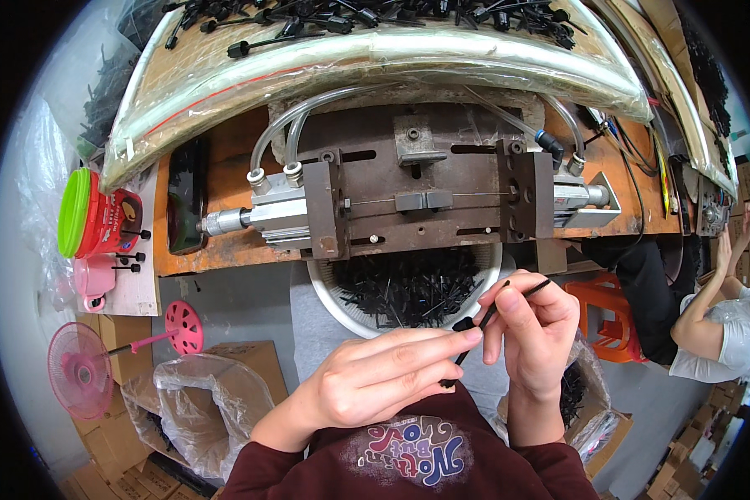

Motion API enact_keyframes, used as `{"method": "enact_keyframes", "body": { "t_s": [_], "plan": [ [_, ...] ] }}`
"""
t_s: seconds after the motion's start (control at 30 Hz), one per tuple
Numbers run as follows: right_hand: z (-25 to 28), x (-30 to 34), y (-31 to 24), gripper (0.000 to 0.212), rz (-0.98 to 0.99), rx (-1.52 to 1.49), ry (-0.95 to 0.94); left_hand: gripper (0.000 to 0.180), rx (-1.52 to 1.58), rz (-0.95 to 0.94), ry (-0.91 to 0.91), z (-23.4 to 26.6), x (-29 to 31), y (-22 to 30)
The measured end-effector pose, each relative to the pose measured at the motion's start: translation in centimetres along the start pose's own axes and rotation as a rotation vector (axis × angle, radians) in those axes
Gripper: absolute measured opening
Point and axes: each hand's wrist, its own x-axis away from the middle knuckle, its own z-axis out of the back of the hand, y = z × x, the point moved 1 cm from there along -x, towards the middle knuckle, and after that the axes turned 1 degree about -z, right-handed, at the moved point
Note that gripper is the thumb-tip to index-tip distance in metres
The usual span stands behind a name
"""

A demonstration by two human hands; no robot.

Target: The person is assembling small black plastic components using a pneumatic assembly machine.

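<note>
In front of my chest, my left hand (383, 375) has its fingers pressed together around black stemmed plastic parts. A dark end (463, 324) pokes out above its fingertips and another (447, 383) below them. My right hand (533, 329) pinches thin black plastic rods between thumb and fingers. One rod (488, 316) slants down toward my left fingertips; a second (538, 288) sticks out near the right index finger. How many pieces each hand holds is partly hidden. Beyond my hands, a white basket (342, 315) holds many similar black parts.
A metal clamping fixture (421, 225) with two air cylinders and clear hoses sits on the wooden bench (217, 260). Black stemmed parts (308, 25) lie on a plastic-covered tray behind it. At left are a red bucket (112, 218) and pink fan (79, 367); another person (717, 333) sits right.
</note>
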Motion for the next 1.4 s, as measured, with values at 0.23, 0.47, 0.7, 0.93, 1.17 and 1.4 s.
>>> {"method": "enact_keyframes", "body": {
  "t_s": [0.23,0.47,0.7,0.93,1.17,1.4],
  "plan": [
    [0.1,-0.2,0.3,0.012,-0.017,-0.005,-0.017,0.025,-0.017,0.004,-0.009,0.0,0.0,-0.1],
    [1.0,-0.6,1.3,0.017,-0.107,0.008,-0.006,0.029,-0.236,0.032,0.054,0.5,-0.7,-1.1],
    [0.5,-0.6,1.2,0.028,-0.025,0.016,0.024,0.028,-0.675,0.093,0.116,-0.6,-2.3,-3.1],
    [0.8,0.1,0.5,0.026,-0.139,0.019,-0.003,0.026,-0.778,0.123,0.076,-1.1,-3.4,-3.5],
    [1.5,0.1,1.0,0.011,-0.152,-0.052,-0.014,0.026,-0.794,0.151,0.045,-1.0,-3.6,-3.4],
    [1.1,0.2,1.1,0.010,-0.180,-0.158,0.058,0.026,-0.772,0.165,0.045,-0.8,-3.7,-3.3]
  ]
}}
